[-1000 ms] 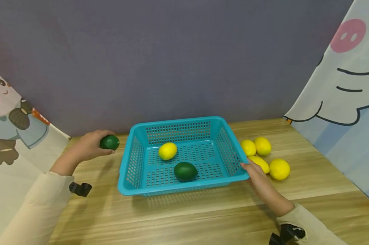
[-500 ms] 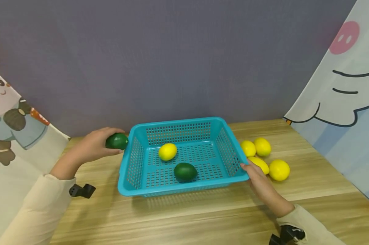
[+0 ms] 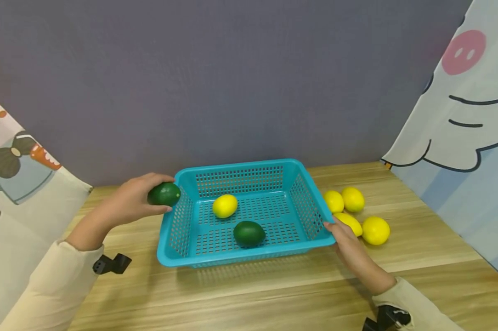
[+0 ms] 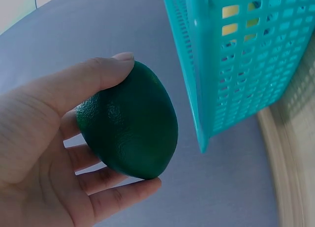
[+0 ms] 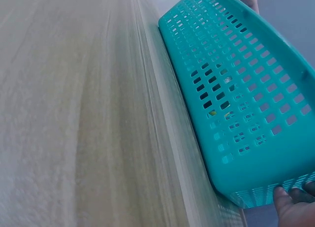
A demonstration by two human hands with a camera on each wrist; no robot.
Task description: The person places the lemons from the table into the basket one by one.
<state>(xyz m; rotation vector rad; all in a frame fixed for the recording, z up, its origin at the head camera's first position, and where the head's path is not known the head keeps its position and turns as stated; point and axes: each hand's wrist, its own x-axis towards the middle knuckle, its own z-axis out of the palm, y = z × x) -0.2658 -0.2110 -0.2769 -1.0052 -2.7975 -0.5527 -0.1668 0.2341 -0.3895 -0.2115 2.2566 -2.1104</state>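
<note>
I see the dark green oval lime now at the turquoise perforated plastic basket's left rim, carried closer by my left hand, which grips it. My right hand holds the basket's right corner.

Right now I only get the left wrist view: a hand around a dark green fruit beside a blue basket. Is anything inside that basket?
Observer: Yes, the basket holds one yellow lemon and one green fruit.
Operator: Where is the other hand?
Observer: The right hand touches the basket's near right corner.
Operator: Any more fruit around?
Observer: Four loose lemons lie on the table, right of the basket.
</note>
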